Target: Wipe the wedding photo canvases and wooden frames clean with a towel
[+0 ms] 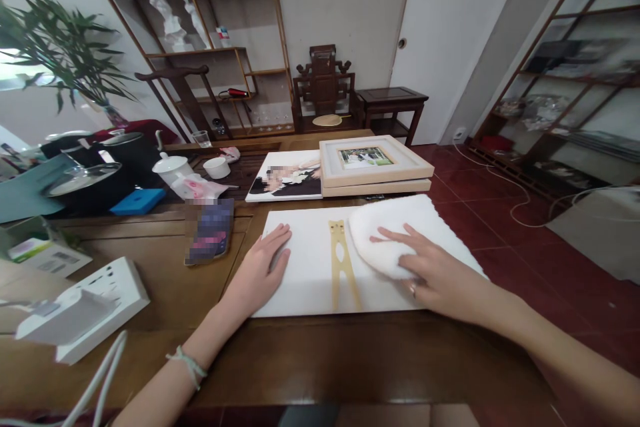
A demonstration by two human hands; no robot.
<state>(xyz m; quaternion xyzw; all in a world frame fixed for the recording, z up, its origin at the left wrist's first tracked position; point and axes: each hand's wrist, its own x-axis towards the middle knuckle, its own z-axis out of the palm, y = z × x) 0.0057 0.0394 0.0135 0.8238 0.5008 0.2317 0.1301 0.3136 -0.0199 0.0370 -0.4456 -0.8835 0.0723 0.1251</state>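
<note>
My left hand point(267, 265) lies flat on the left part of a white sheet or board point(300, 240), with its fingers stretched out. At the sheet's right side, my right hand point(430, 267) grips a thick, soft white cloth point(373, 230), some of its fingers spread over the top. The cloth covers part of the sheet, whose right edge looks rough. Between my hands a flat yellow two-legged piece with an animal-head top point(340, 260) lies on the sheet, untouched by either hand. What it is made of, I cannot tell.
Behind the sheet are stacked wooden picture frames point(377, 167) and a photo print point(287, 177). To the left stand a phone point(210, 232), a blue box point(139, 201), a white teapot point(171, 167), a black pot point(83, 180) and a white device point(95, 310). The wooden table's front edge point(340, 360) is near me.
</note>
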